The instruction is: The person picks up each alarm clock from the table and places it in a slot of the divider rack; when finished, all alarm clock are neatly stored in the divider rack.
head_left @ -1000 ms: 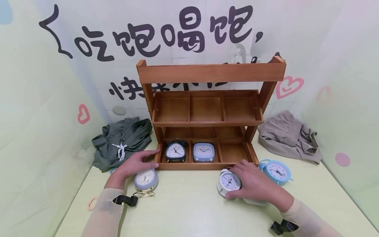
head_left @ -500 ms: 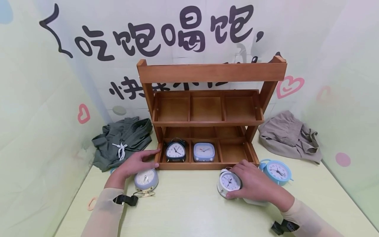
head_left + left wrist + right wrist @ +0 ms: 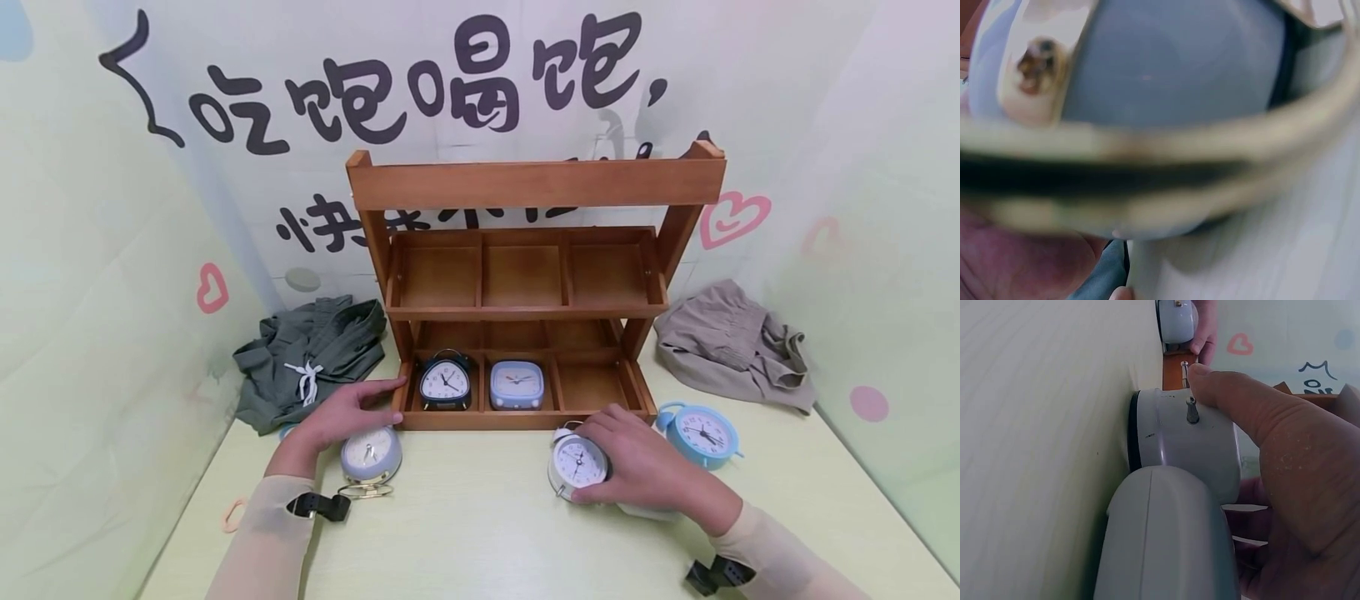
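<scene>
My right hand (image 3: 637, 458) grips a round white alarm clock (image 3: 577, 462), thumb at its near side and fingers over the far side. In the right wrist view the white clock (image 3: 1191, 444) lies with its dark rim against the table. My left hand (image 3: 348, 417) touches the lower left corner of the brown wooden rack (image 3: 517, 422) with extended thumb and index finger. Below that hand lies a lavender round clock (image 3: 371, 454) with a gold handle. A black clock (image 3: 445, 382) and a light-blue square clock (image 3: 517, 385) stand in the rack's lower left and middle compartments.
A sky-blue alarm clock (image 3: 702, 435) lies right of my right hand. Beneath that hand, a pale rounded object (image 3: 1166, 537) is partly hidden. Dark green cloth (image 3: 311, 358) and taupe cloth (image 3: 731, 346) flank the rack. A fabric backdrop encloses the table.
My right hand and the white clock have shifted very slightly left. The left hand stays at the rack's corner.
</scene>
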